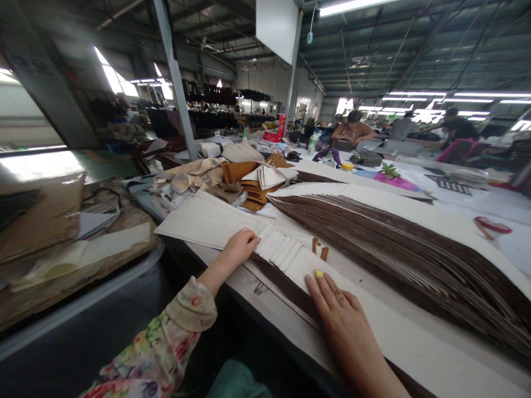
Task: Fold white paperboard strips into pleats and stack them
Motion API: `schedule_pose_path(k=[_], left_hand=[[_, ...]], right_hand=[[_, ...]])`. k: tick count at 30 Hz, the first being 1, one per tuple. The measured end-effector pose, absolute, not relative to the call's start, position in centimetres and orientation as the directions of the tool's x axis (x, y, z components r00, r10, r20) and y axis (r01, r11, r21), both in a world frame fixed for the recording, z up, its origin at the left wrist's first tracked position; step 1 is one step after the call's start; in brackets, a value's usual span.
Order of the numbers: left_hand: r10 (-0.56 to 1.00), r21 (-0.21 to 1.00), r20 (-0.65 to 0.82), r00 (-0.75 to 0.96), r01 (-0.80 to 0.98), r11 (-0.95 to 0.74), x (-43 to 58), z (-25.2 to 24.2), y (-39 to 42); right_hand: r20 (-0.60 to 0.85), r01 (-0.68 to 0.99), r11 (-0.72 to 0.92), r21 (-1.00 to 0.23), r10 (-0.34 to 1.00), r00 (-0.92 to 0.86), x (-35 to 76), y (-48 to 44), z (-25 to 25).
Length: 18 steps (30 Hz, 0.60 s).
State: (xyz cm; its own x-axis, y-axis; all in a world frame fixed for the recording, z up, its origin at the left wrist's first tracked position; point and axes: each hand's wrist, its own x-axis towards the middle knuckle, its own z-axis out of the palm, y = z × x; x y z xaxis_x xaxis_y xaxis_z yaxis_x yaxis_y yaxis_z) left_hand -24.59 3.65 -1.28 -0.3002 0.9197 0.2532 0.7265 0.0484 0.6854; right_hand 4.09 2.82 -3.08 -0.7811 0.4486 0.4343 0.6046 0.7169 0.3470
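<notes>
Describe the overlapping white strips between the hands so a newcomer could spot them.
On the white worktable, find the brown-edged stack. On its near side, a lower white-topped pile runs past the left hand and under the right hand. Between them lie the overlapping white strips, set apart by stepped edges from the pile's smoother top.

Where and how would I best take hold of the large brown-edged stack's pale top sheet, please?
Probably pinch the top sheet at its left tip, coming from the left: the stack narrows there, at the end nearest the left hand, while farther right the sheet looks wider and more awkward to pinch.
</notes>
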Motion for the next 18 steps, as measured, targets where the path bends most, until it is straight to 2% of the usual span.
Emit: schedule_pose_path(k=[8, 18], left_hand=[[0.895, 0.533, 0.296, -0.333, 0.835, 0.135, -24.8, -1.7, 4.4], [0.890, 0.489, 0.307, -0.337, 0.858, 0.157, -25.5, -2.0, 4.8]], right_hand=[[0.436, 0.620, 0.713, 0.327, 0.468, -0.768, 3.0, 2.7, -2.4], [0.441, 0.627, 0.709, 0.322, 0.474, -0.762, 2.2, 2.7, -2.7]])
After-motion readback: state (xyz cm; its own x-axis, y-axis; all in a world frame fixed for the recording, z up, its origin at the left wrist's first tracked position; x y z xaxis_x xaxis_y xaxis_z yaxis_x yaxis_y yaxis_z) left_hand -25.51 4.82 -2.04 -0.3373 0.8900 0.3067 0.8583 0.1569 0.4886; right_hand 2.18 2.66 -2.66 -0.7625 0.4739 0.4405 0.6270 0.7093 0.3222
